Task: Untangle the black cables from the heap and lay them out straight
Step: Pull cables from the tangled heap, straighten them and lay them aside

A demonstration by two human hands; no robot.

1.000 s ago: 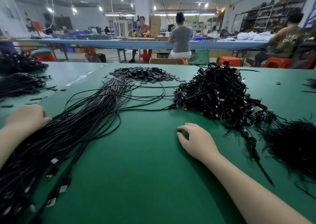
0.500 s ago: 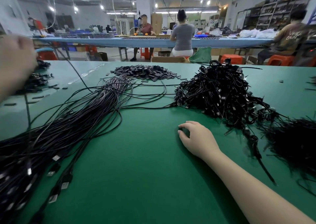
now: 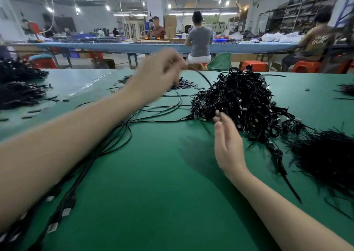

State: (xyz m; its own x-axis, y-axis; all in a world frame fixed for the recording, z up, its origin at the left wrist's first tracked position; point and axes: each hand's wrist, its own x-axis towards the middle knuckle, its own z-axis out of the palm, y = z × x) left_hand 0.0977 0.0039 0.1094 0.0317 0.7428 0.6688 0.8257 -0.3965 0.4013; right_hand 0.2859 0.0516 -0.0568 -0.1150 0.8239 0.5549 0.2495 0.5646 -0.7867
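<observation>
A tangled heap of black cables (image 3: 239, 101) with small plugs sits on the green table (image 3: 153, 202) right of centre. To the left a bundle of laid-out cables (image 3: 107, 145) runs toward me under my left forearm, with plug ends (image 3: 67, 210) near the front edge. My left hand (image 3: 161, 72) is blurred and raised above the table, its fingers curled; a thin black cable (image 3: 203, 77) arcs from it into the heap. My right hand (image 3: 228, 141) hovers with straight fingers, its tips at the heap's near edge.
A low pile of small black pieces (image 3: 183, 85) lies behind my left hand. More cable heaps (image 3: 19, 95) sit at the far left, and a frayed black bundle (image 3: 325, 158) at the right. People sit at a blue table (image 3: 153, 47) beyond.
My left hand swung from the far left to the middle, beside the heap. My right hand lifted off the mat, straightened its fingers and moved forward to the heap's edge.
</observation>
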